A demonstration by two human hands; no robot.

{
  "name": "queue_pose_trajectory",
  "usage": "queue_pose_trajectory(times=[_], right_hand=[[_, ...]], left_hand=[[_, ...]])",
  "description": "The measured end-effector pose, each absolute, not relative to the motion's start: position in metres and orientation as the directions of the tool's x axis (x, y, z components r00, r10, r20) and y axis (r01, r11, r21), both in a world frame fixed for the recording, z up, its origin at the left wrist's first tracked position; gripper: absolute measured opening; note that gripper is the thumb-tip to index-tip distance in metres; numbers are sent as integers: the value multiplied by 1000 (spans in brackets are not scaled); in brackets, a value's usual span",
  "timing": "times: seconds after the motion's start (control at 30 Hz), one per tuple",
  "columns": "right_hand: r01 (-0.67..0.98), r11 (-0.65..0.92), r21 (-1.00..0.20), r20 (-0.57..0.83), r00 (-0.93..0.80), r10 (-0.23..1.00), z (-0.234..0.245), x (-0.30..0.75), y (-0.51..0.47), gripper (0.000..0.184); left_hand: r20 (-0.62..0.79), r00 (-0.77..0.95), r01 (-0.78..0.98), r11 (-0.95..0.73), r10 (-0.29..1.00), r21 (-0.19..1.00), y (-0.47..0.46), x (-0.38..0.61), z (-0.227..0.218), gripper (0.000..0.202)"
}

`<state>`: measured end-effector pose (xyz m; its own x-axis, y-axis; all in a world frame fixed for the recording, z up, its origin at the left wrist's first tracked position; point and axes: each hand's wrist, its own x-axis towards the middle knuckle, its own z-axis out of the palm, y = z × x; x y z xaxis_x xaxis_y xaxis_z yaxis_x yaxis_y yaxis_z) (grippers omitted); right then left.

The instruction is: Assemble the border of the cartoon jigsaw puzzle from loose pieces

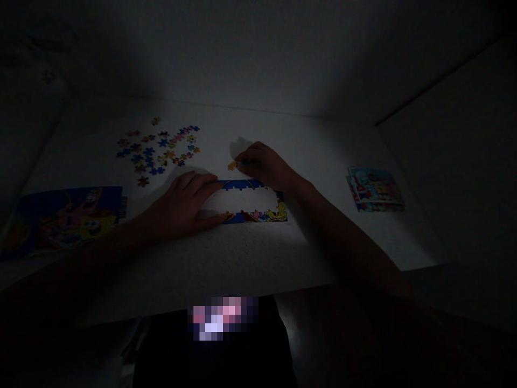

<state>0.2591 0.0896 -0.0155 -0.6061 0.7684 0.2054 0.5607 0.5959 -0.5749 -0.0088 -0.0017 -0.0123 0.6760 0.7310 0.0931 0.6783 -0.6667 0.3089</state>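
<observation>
A partly joined jigsaw puzzle (pixel 264 216) lies on the table as a border, blue along the top and coloured with cartoon figures along the bottom. My left hand (pixel 183 207) rests at its left end, fingers on the upper strip and thumb apart on the lower strip, covering that side. Just above the border, my right hand (pixel 264 164) has its fingertips pinched at a small yellow puzzle piece (pixel 232 166). Many loose puzzle pieces (pixel 149 153) lie scattered to the upper left. Dim light hides fine detail on both hands.
A blue picture sheet (pixel 72 215) with cartoon figures lies at the left, partly behind my left forearm. Several stacked picture cards (pixel 375 188) sit at the right. The white table (pixel 258 253) meets a wall at the back; its front edge is close to my lap.
</observation>
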Motion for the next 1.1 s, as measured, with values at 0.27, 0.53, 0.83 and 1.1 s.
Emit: queue_pose_trajectory(times=[0.27,0.53,0.83,1.1], right_hand=[[585,553,-593,196,-561,804,-11,261,87,36],[606,624,-493,191,-624,758,-10,238,88,21],[567,532,-629,117,-608,786,2,246,84,7],[357,325,-876,-72,-762,643,28,241,51,13]], left_hand=[[79,669,678,-651,739,342,-2,-8,-9,77],[63,676,683,-656,735,322,-1,-10,-11,80],[135,684,633,-675,717,378,-2,-12,-5,64],[208,834,389,-812,510,435,1,-25,9,31]])
